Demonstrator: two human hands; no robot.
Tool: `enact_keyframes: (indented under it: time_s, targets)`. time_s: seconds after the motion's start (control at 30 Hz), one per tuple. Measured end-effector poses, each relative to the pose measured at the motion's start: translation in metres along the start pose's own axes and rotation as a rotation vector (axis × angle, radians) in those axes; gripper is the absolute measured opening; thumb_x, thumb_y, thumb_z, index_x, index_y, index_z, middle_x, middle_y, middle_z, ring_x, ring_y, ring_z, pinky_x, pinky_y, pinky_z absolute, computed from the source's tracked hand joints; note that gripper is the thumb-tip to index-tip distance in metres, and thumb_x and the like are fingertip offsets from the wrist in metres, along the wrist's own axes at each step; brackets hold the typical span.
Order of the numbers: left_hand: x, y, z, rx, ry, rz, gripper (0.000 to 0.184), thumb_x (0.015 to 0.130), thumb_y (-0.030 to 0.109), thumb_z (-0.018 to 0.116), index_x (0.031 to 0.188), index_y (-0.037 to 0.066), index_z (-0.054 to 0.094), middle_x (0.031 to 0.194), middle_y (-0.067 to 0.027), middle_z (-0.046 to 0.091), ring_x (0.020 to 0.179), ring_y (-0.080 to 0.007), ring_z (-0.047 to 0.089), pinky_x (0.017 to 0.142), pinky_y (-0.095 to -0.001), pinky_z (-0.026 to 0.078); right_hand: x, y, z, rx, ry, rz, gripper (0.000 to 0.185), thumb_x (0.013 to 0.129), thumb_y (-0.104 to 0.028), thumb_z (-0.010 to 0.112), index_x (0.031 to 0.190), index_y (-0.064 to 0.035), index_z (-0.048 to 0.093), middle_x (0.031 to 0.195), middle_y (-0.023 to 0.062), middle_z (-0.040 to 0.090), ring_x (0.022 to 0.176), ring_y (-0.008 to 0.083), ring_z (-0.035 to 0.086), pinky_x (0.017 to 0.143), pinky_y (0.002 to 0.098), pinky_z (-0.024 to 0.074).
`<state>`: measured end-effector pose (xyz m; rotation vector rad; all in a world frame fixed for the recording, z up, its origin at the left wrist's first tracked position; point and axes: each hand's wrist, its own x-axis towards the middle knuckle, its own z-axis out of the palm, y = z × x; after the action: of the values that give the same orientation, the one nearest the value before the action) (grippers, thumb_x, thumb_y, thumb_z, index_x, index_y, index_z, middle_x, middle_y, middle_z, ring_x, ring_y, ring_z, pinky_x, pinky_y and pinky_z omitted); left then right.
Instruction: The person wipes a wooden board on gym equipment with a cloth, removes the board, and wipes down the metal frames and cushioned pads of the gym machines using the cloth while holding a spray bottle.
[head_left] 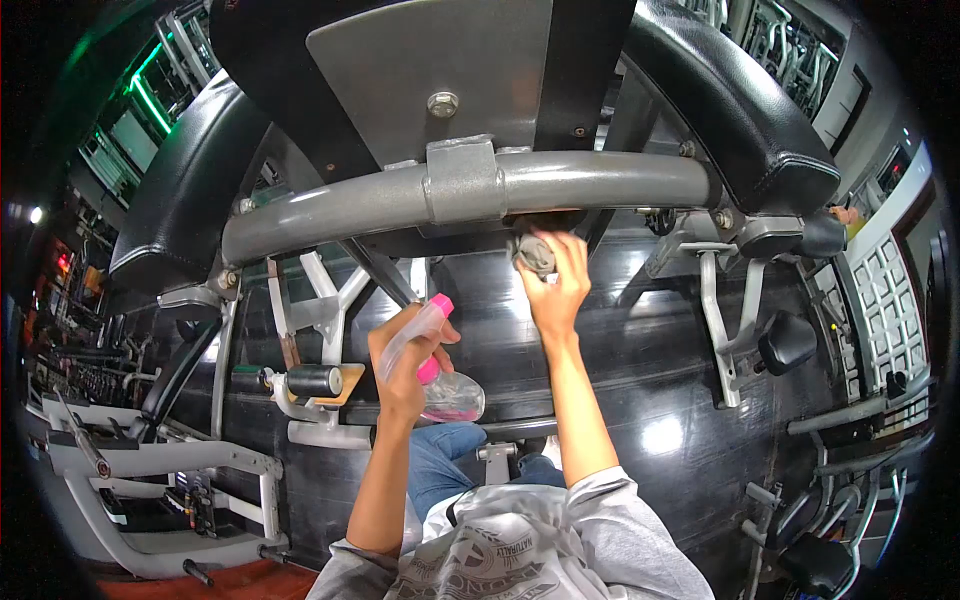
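Note:
My left hand (402, 350) is wrapped round the neck of a clear spray bottle (455, 397) with a pink and translucent trigger head. Some pink liquid shows low in the bottle, which tilts in front of my lap. In my right hand (562, 277) is a bunched grey cloth (533, 255), held just below a thick grey metal tube (600, 180) of a gym machine. Whether the cloth touches the machine's underside I cannot tell.
Black padded arms (190, 190) flank the tube on both sides, with a grey metal plate (425, 70) above. A white-framed machine (170, 460) stands at lower left. A black seat pad (787, 342) is to the right, over dark shiny flooring (640, 370).

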<state>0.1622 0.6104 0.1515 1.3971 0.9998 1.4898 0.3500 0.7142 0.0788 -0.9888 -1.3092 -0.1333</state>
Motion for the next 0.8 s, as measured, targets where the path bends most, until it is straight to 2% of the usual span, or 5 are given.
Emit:
enact_keyframes:
  time_s: [0.1,0.23,0.33,0.5,0.8]
  targets:
    - [0.002,-0.004,-0.001,-0.017,-0.002,-0.005,0.034,0.079,0.025,0.055,0.082,-0.007,0.065,0.073,-0.0142,0.063,0.048,-0.0179,0.056,0.044,-0.0274,0.042,0.041,-0.022,-0.009,-0.014,0.093,-0.146,0.036,0.060,0.003,0.078,0.094,-0.0004,0.066,0.088,0.0118,0.064,0.086,0.0314,0.061,0.079,0.0380,0.0488]
    - [0.004,-0.001,0.003,-0.013,0.005,-0.020,0.034,0.078,0.024,0.055,0.083,-0.007,0.065,0.074,-0.0142,0.064,0.048,-0.0180,0.056,0.044,-0.0274,0.042,0.045,-0.017,-0.007,-0.014,0.123,-0.236,0.036,0.059,0.003,0.078,0.093,-0.0020,0.067,0.091,0.0111,0.065,0.087,0.0321,0.061,0.081,0.0392,0.0488]
    - [0.006,0.001,0.006,0.065,0.014,-0.069,0.047,0.074,0.036,0.053,0.086,-0.009,0.063,0.074,-0.0161,0.063,0.049,-0.0203,0.057,0.044,-0.0293,0.042,0.015,0.004,-0.007,-0.039,-0.060,-0.083,0.041,0.058,0.002,0.078,0.097,-0.0055,0.069,0.099,0.0086,0.066,0.093,0.0306,0.061,0.084,0.0384,0.0489]
    - [0.004,-0.002,0.004,-0.001,-0.015,-0.035,0.040,0.076,0.030,0.054,0.084,-0.008,0.065,0.074,-0.0150,0.064,0.049,-0.0191,0.057,0.045,-0.0283,0.042,0.015,0.014,-0.017,-0.041,-0.082,-0.099,0.043,0.056,-0.002,0.077,0.098,-0.0071,0.069,0.093,0.0082,0.062,0.091,0.0317,0.058,0.080,0.0415,0.0488]
    - [0.003,-0.003,0.001,-0.030,-0.037,-0.011,0.034,0.077,0.024,0.055,0.084,-0.007,0.066,0.075,-0.0144,0.064,0.049,-0.0183,0.057,0.045,-0.0270,0.042,0.049,-0.017,-0.018,-0.067,0.173,-0.130,0.039,0.058,0.000,0.081,0.093,-0.0028,0.066,0.099,0.0113,0.064,0.097,0.0343,0.061,0.084,0.0424,0.0483]
